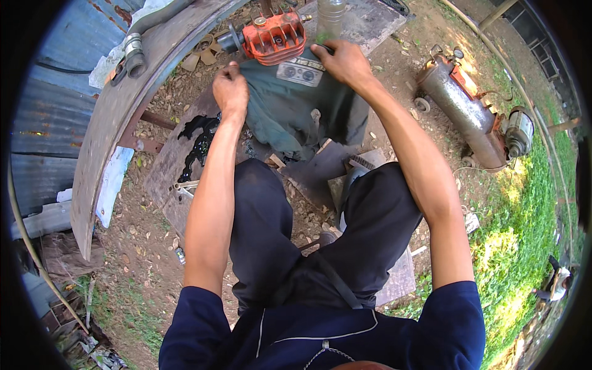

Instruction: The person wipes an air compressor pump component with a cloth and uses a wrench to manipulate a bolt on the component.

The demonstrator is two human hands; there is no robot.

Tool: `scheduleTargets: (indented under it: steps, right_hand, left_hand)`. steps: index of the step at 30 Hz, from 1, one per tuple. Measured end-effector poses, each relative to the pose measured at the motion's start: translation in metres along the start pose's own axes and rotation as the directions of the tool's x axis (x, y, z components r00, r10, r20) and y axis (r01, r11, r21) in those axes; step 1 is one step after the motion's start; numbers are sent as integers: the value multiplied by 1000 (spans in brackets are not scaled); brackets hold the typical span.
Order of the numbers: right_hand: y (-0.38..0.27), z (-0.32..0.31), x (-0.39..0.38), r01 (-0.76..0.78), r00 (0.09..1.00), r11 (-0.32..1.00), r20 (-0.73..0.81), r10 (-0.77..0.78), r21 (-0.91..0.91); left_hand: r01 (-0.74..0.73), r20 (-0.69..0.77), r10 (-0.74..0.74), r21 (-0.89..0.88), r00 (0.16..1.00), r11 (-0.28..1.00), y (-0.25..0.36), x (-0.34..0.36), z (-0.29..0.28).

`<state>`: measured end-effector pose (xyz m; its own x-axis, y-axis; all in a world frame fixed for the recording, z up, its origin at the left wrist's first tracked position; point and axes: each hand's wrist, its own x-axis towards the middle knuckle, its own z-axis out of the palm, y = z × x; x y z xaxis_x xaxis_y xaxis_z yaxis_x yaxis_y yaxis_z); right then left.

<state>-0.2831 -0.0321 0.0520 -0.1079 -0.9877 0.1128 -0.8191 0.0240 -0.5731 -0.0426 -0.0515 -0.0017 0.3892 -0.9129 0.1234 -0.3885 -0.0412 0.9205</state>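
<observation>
A dark green cloth is spread out in front of my knees, its lower folds hanging over a low board. My left hand is closed on its upper left edge. At the upper right edge my right hand grips the same cloth, thumb toward the middle. Near the cloth's top is a pale rectangle with two dark round shapes; I cannot tell whether it is printed or a loose plate. Just beyond the cloth sits an orange-red finned compressor pump. A clear plastic bottle stands beyond my right hand.
A curved bench with a hose fitting runs along the left. Black oily stains and wrenches are beside my left forearm. To the right stands a wheeled air tank with an electric motor.
</observation>
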Motion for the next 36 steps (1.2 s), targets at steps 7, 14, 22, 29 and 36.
scheduleTargets:
  steps: [7, 14, 22, 29, 36]
  right_hand:
    - [62, 16, 42, -63, 998, 997, 33, 62, 44]
    - [9, 22, 11, 78, 997, 996, 27, -79, 35]
    - [37, 32, 31, -55, 998, 998, 1, 55, 3]
    - [-11, 19, -2, 72, 997, 997, 19, -72, -24]
    - [33, 2, 27, -83, 996, 997, -18, 83, -1]
  left_hand:
    - [-22, 104, 38, -149, 994, 989, 31, -24, 22]
    - [29, -93, -37, -85, 995, 996, -18, 3, 8]
    - [-88, 34, 89, -18, 995, 996, 21, -17, 18]
    - [-45, -131, 61, 120, 990, 992, -31, 2, 3]
    - [344, 268, -226, -577, 937, 741, 15, -5, 21]
